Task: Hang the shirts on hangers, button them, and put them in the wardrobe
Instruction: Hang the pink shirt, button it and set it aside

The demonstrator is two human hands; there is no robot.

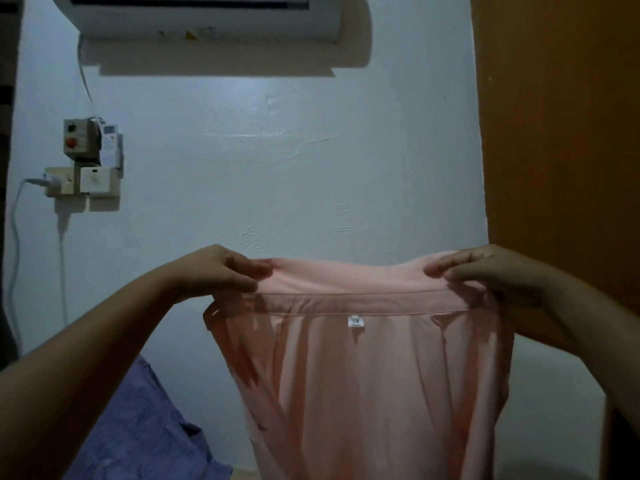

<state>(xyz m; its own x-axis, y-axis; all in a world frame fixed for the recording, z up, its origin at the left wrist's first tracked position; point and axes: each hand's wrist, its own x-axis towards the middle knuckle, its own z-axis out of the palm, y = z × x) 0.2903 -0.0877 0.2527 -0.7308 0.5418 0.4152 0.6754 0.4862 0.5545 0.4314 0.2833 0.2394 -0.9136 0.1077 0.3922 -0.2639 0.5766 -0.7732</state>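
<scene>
I have the pink shirt (363,358) held up in front of the wall (277,150), stretched between both hands at its collar. My left hand (225,268) pinches the collar's left end, fingers curled over the top edge and thumb beneath. My right hand (485,271) grips the right end the same way. Between my fingertips the collar band runs nearly level and taut. Below it the thin, slightly sheer cloth hangs in soft vertical folds, with a small white label (355,321) under the collar seam, midway between my hands. A blue striped garment (138,427) lies below my left forearm, apart from the shirt.
</scene>
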